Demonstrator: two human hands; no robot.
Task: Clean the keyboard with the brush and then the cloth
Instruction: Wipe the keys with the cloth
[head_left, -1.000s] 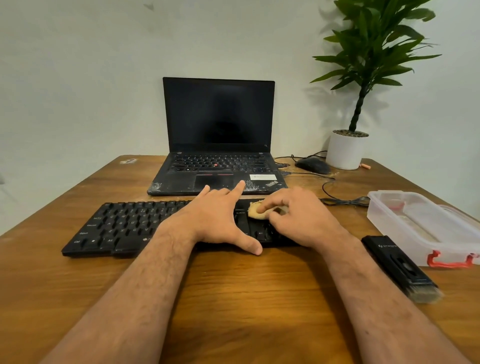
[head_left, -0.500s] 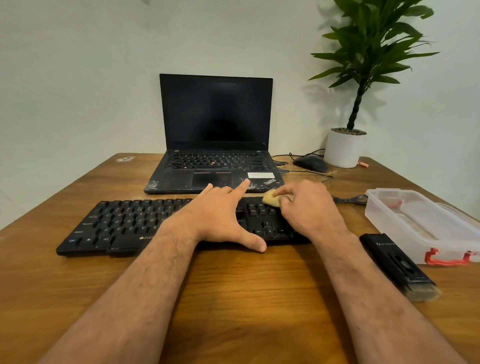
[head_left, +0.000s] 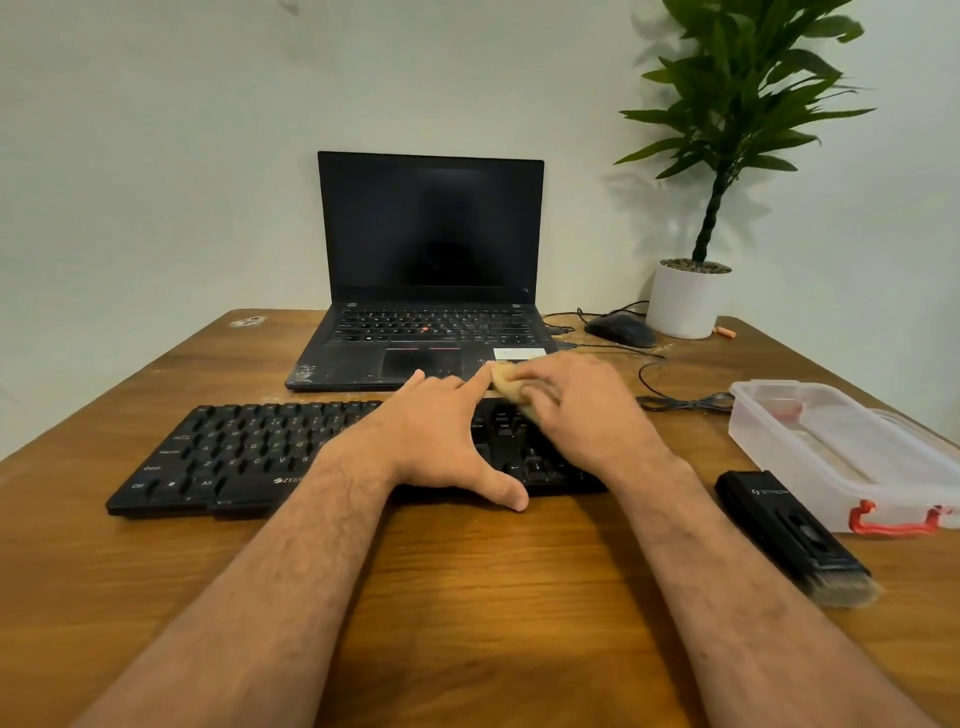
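Black plastic, the keyboard (head_left: 249, 452) lies flat on the wooden table (head_left: 467, 597) with its long axis running left to right across my front, the letter block exposed at the left and the right end under my hands. My left hand (head_left: 431, 441) rests on the middle of it, fingers straight and spread toward the far edge, thumb splayed over the near edge; it grips nothing, and I judge it to be steadying the board. Just beside its forefinger, my right hand (head_left: 571, 410) has its fingers curled round the tan cloth (head_left: 506, 387), bunched small and pressed at the far edge of the right-hand keys. The uncovered keys lie to the left of the cloth, along the long axis, so I judge any further wiping runs that way, with the right hand nearest the work. The brush (head_left: 795, 540) lies idle on the table well to the right, bristles toward me, beside the clear box (head_left: 841, 447).
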